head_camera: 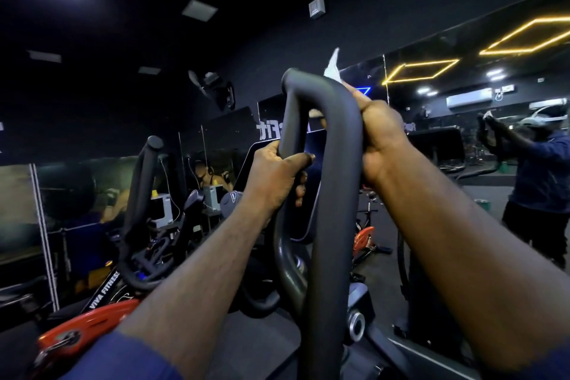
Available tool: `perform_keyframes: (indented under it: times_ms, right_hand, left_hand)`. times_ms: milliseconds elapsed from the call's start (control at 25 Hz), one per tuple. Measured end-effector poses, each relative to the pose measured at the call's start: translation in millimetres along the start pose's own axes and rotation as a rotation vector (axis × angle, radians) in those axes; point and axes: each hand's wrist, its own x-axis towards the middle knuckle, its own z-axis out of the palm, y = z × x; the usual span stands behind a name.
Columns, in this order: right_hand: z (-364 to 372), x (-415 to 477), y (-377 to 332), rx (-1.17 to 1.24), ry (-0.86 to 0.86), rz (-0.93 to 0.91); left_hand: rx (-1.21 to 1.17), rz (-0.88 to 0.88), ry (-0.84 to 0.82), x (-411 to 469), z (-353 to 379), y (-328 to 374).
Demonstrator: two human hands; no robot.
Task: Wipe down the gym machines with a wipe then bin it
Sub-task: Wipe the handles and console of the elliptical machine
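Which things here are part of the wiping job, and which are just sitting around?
In the job: left hand, gripping the looped handle; right hand, holding the white wipe against it.
Just around: orange bike, wall fan, air conditioner.
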Motion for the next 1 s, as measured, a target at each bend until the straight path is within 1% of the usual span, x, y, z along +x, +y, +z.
perform_keyframes:
  times_ms: [120,240,360,480,560,680,720,840,920,1000]
  right_hand:
    - [-15,-35,9,-0.059,-0.019,-0.049]
    - [-44,-76,29,-0.048,-0.030,-0.185]
    - [-41,-72,27,-0.066,-0.060,-0.254]
    - [-20,-61,17,-0.184,-0.028,-0.327]
    - [-20,-79,29,-0.219,0.019,-0.373]
    - [-47,-139,82,-0.293,0.144,-0.414]
    - [-56,-153,95,-0.310,0.160,-0.409]
    - [-61,-151,92,-0.379,0.195,-0.419]
    - [-49,-140,85,-0.473,0.245,-0.510]
    - [-37,-150,100,-0.540,0.323,-0.585]
  left_hand:
    - [-0.006,-0.004,-0.018,-2,0,1]
    - [-0.027,-0.007,-0.035,-2,1,0]
    - [-0.023,-0.010,-0.031,-3,1,2]
    - [-0.025,-0.022,-0.029,-5,0,3]
    - [-0.034,-0.038,-0.046,-7,0,2]
    - [-0.061,-0.041,-0.082,-9,-3,0]
    - [-0.071,-0.037,-0.096,-9,-5,-1]
    - [-0.096,-0.032,-0.135,-9,-8,-4]
    - [-0.156,-0.055,-0.176,-11,-12,-13]
    - [-0.203,-0.066,-0.217,-17,-18,-27]
